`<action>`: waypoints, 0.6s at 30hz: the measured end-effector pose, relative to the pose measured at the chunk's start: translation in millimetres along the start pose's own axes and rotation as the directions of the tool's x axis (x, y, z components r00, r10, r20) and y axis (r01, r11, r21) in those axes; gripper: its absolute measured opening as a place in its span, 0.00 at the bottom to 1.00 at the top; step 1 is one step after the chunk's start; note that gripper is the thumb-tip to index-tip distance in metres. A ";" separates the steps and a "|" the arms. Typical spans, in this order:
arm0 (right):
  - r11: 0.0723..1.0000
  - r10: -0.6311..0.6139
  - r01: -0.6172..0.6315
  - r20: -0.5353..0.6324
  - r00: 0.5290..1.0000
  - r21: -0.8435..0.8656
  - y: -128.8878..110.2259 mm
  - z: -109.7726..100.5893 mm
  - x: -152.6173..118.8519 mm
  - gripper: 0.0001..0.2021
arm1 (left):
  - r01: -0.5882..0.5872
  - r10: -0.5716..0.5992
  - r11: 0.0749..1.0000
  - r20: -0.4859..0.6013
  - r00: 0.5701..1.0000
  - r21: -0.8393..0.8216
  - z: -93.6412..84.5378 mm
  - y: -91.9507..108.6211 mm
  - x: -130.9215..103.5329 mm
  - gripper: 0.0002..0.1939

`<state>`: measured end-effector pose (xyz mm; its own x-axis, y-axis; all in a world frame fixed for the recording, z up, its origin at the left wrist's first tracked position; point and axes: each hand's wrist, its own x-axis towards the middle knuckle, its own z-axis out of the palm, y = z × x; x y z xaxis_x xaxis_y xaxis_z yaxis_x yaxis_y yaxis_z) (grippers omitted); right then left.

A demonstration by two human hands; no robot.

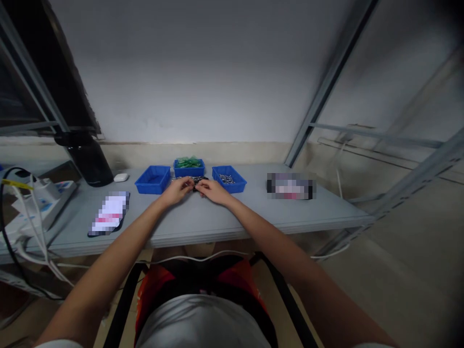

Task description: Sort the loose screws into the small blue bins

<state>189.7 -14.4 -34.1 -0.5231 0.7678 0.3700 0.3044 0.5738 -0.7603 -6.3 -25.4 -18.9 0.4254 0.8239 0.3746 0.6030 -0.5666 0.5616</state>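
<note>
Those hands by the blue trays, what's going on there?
A person's left hand and right hand are close together over the grey table, at a small dark pile; what they grip is too small to tell. A middle tray beyond holds green pieces; a right tray holds small metallic parts. A left tray stands opposite.
</note>
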 end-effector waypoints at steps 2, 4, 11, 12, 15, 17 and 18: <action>0.999 0.044 -0.045 0.023 0.999 0.027 -2.8 -1.5 -1.8 0.14 | -0.032 0.033 0.999 0.022 0.999 -0.012 1.2 -1.4 -0.5 0.06; 0.993 0.108 -0.111 0.055 0.993 0.037 -2.1 -1.4 -1.6 0.15 | -0.063 0.064 0.998 0.022 0.998 -0.018 3.4 -1.9 -1.3 0.06; 0.948 0.256 -0.285 0.193 0.947 0.140 2.9 -0.2 -0.6 0.10 | -0.026 0.039 0.993 0.114 0.993 -0.118 6.1 -7.6 -2.0 0.09; 0.945 0.257 -0.293 0.224 0.940 0.148 2.0 -1.4 -1.5 0.10 | 0.001 0.020 0.992 0.161 0.987 -0.127 4.7 -8.9 -2.1 0.11; 0.928 0.262 -0.330 0.328 0.908 0.172 -2.1 -6.4 -4.4 0.07 | 0.078 -0.038 0.991 0.331 0.943 -0.108 -1.0 -11.3 -3.1 0.13; 0.907 0.291 -0.381 0.390 0.874 0.178 -4.2 -9.7 -5.4 0.06 | 0.100 -0.047 0.987 0.373 0.927 -0.123 -4.1 -11.1 -3.6 0.14; 0.896 0.307 -0.408 0.417 0.856 0.178 -4.8 -11.1 -5.5 0.06 | 0.108 -0.048 0.983 0.367 0.929 -0.145 -5.1 -10.6 -3.6 0.14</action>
<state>200.0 -18.2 -26.6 -0.6860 0.7142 -0.1394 0.3447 0.1502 -0.9266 -17.7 -22.2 -22.4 0.6141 0.7876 0.0502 0.5408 -0.4663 0.7001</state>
